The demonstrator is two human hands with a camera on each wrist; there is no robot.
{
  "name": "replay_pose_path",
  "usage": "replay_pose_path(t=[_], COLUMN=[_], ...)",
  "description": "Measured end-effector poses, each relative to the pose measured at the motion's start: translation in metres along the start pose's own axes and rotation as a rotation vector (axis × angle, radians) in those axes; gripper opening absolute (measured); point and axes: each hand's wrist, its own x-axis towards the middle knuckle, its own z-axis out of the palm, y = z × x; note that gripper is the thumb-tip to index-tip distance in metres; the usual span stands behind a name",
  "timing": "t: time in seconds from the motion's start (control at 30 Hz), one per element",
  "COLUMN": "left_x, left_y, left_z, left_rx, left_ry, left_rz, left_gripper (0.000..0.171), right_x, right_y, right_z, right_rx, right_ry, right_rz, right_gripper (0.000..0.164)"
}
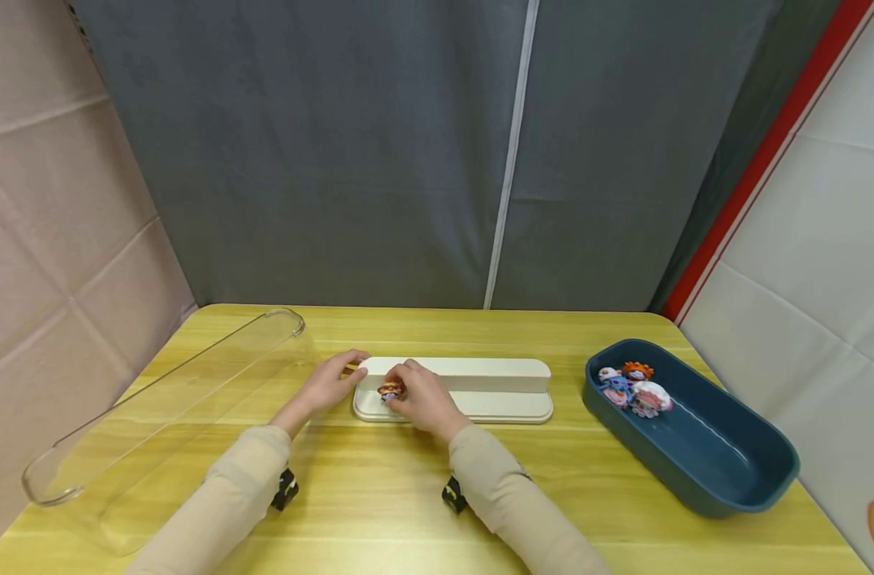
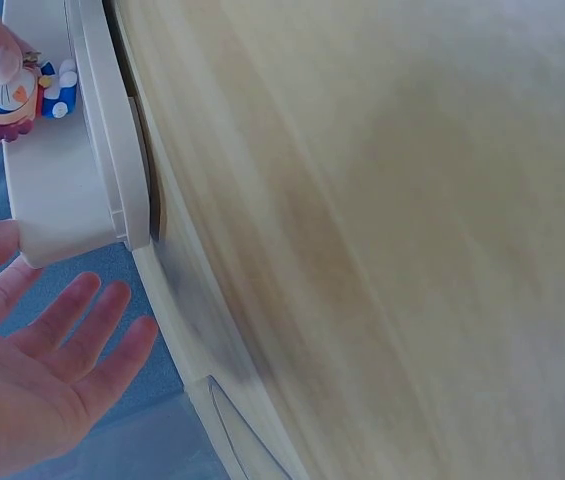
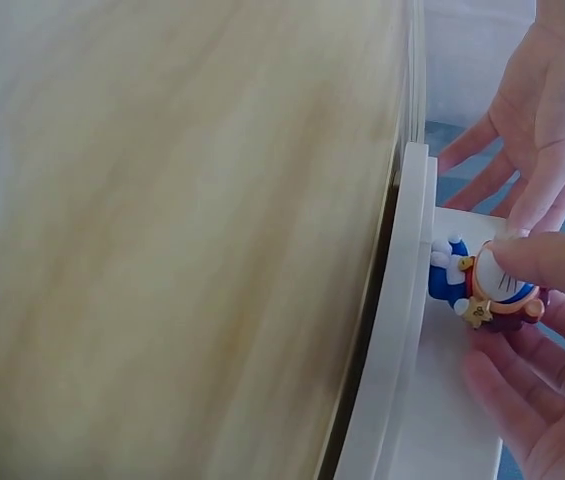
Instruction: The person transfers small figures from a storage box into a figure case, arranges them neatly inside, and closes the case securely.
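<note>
My right hand (image 1: 426, 397) pinches a small Doraemon-like figurine (image 3: 497, 277) with a white whiskered face, blue feet and a maroon-and-orange hood. The figurine's feet are right at the lower step of a white two-tier display stand (image 1: 490, 406), near its left end. My left hand (image 1: 332, 382) is at the stand's left end, its thumb and a fingertip touching the upper tier's corner. In the left wrist view the other fingers (image 2: 82, 335) of that hand spread out loosely past the end.
A dark blue bin (image 1: 717, 447) at the right holds several small figurines (image 1: 634, 390) at its far end. A long clear plastic cover (image 1: 171, 407) lies slantwise at the left. Behind the wooden table (image 1: 379, 503) hangs a grey curtain (image 1: 322, 160).
</note>
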Motion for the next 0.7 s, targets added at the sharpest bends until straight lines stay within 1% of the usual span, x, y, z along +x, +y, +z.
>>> replay_pose_path(t=[0.07,0.2,0.43,0.7], left_x=[0.0000,0.0000,-0.0005,-0.0011], left_y=[0.0001,0.0008,0.0016,0.0007], left_z=[-0.0002,-0.0004,0.0001,0.0001], left_rx=[0.006,0.004,0.009,0.010], left_ry=[-0.001,0.002,0.000,-0.003], left_rz=[0.012,0.003,-0.003,0.004], left_gripper=[0.030,0.031,0.030,0.030], right_x=[-0.0002,-0.0007,0.0004,0.0015], right_y=[0.0001,-0.0009,-0.0032,-0.0025], right_z=[0.0005,0.0006,0.0008,0.0016], right_rx=[-0.015,-0.043,-0.129,-0.128], right_ry=[0.007,0.027,0.063,0.069], right_rz=[-0.002,-0.012,-0.050,-0.046], right_gripper=[0.028,0.027,0.026,0.024])
